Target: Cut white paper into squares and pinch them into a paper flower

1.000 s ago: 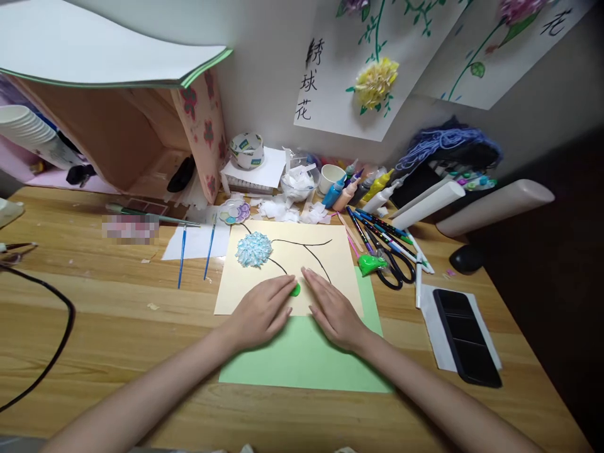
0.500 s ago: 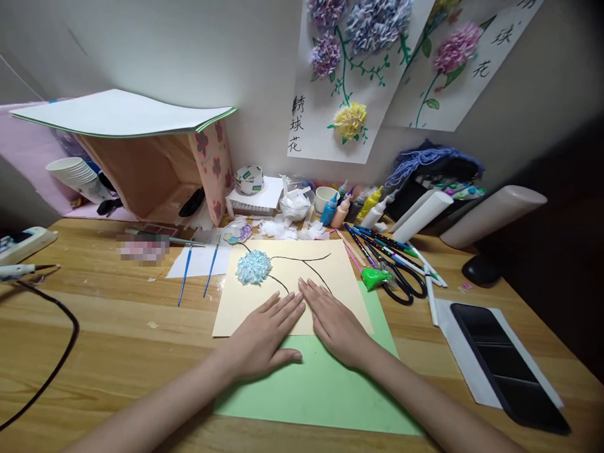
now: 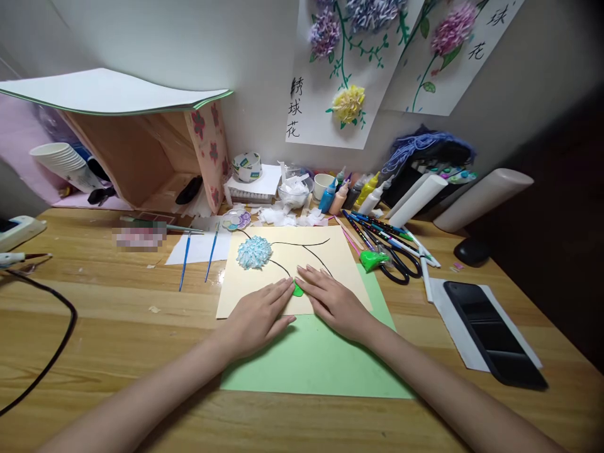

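A small flat piece of green clay (image 3: 298, 290) lies on the lower part of the cream paper (image 3: 325, 255). My left hand (image 3: 259, 314) rests flat on the sheet, its fingertips at the clay's left edge. From the other side, my right hand (image 3: 338, 303) lies with fingers stretched out, touching the clay's upper right edge. Part of the clay is hidden under the fingers. Above it, thin black curved lines run over the sheet, and a fluffy light-blue flower (image 3: 254, 252) is stuck at the upper left. A green sheet (image 3: 311, 365) lies beneath.
Right of the paper are a bag of green clay (image 3: 374, 259), black-handled scissors (image 3: 401, 267), several pens and a black phone-like slab (image 3: 493, 333). Blue brushes (image 3: 185, 261) lie left. Paint bottles (image 3: 328, 198), paper scraps and a tape roll (image 3: 246, 167) line the back. A cable (image 3: 66, 340) curves at far left.
My fingers slid over the green clay, covering it half a second ago, then drew back so it shows again. My left thumb moved in closer to the fingers. The camera view tilted down and back up.
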Tool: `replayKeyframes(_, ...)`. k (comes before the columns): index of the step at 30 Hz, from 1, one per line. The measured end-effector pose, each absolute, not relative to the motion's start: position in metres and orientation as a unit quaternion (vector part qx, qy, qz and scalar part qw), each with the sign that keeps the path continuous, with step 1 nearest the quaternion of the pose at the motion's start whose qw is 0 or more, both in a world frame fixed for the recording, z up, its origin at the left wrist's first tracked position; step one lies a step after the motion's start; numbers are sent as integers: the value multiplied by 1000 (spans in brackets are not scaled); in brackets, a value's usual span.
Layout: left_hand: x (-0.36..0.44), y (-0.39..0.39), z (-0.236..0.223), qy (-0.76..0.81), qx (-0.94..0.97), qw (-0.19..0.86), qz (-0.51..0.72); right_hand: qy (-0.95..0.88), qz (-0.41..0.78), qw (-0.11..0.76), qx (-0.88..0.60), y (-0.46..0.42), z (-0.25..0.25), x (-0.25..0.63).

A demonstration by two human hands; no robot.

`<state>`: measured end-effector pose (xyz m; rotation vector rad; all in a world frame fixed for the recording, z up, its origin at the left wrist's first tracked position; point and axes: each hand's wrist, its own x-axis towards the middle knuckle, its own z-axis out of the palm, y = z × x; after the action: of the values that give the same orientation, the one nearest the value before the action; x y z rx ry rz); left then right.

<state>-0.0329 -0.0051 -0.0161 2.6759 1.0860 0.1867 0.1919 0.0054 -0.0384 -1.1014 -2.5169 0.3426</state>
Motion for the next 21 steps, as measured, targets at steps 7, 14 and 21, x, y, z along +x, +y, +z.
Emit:
replayKeyframes(7,-36,-8,-19,382,905,157,100,-905,106,168,-375,4,-33,193)
replayKeyframes(14,-37,-7,-23,436,858,210,170,-919,97,120,-364,3,-26,192)
replayKeyframes(21,-36,-7,-23,439,859,207,162,-925,99,115,-349,3,-26,193)
